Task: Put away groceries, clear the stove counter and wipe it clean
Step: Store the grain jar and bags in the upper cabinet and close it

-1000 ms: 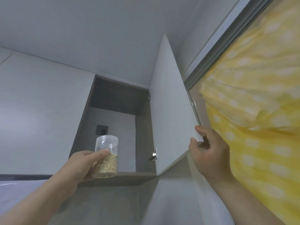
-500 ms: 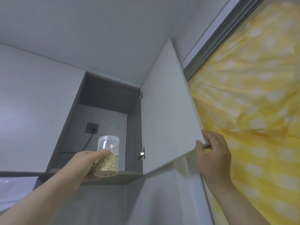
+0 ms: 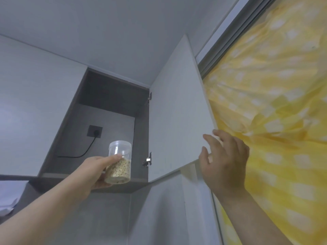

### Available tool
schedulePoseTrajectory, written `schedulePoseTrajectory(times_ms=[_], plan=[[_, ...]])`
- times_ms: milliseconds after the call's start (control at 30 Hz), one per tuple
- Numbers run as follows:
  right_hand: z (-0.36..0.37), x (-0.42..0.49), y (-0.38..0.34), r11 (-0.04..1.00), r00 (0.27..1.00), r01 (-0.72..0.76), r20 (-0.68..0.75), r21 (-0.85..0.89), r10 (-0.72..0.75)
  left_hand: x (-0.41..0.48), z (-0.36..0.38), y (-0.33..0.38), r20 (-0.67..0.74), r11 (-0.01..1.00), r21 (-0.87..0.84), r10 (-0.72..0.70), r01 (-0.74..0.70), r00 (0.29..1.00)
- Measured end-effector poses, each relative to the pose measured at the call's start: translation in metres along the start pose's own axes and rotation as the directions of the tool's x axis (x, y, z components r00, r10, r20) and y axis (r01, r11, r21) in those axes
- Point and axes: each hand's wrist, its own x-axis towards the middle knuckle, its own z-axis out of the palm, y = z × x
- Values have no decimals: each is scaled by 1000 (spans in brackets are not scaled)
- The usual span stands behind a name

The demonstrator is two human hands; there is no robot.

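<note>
head view: left hand (image 3: 93, 171) wraps the clear oat jar (image 3: 120, 165) low down, holding it at the front lip of the wall cabinet (image 3: 113, 121), not yet shelved. right hand (image 3: 225, 161), fingers spread loose, touches the lower corner of the cabinet door (image 3: 177, 112). likely risk: the base clips the lip and tips, or the door swings back.

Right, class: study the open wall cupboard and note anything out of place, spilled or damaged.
Nothing spilled or damaged. One oddity: inside the cupboard a dark socket has a black cable plugged in, trailing down and left, near the oat jar that the left hand holds.
</note>
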Motion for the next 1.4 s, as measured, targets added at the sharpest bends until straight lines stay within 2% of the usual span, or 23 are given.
schedulePoseTrajectory(times_ms=[67, 133, 200, 233, 300, 333, 400, 567, 700, 867, 1133, 1233, 1400], plan=[[0, 4, -16, 978, 989, 135, 31, 162, -141, 2, 1, -2, -10, 1000, -10, -8, 8, 1000], [9, 4, -31, 929, 977, 107, 138, 353, -165, 3, 1, -3, -10, 1000, -11, -14, 14, 1000], [19, 1, -45, 886, 947, -100, 317, 453, -56, 4, 0, -4, -12, 1000, -4, -14, 13, 1000], [24, -1, -51, 848, 898, -241, 441, 472, 10, 4, -2, -4, -16, 1000, -1, -13, 13, 1000], [36, -6, -61, 726, 744, -502, 663, 470, 85, 6, -6, -6, -21, 1000, 12, -15, 16, 1000], [43, -10, -65, 664, 680, -590, 727, 460, 100, 8, -10, -7, -23, 1000, 21, -19, 20, 1000], [58, -19, -71, 607, 610, -662, 787, 439, 96, 11, -17, -10, -28, 999, 39, -27, 28, 999], [94, -51, -93, 624, 558, -653, 829, 429, 15, 24, -41, -20, -63, 996, 87, -19, 25, 998], [127, -77, -110, 627, 524, -666, 852, 405, 7, 38, -59, -29, -74, 991, 129, -11, 20, 997], [173, -107, -137, 683, 483, -635, 876, 362, -16, 70, -85, -39, -78, 985, 170, 0, 13, 997], [240, -130, -160, 729, 373, -621, 927, 288, -49, 123, -100, -55, -68, 976, 215, -23, 37, 997], [255, -140, -161, 747, 394, -600, 919, 286, -36, 139, -100, -62, -92, 979, 201, -27, 46, 995], [270, -151, -158, 666, 435, -682, 900, 304, 35, 163, -95, -67, -115, 974, 220, -20, 45, 993]])
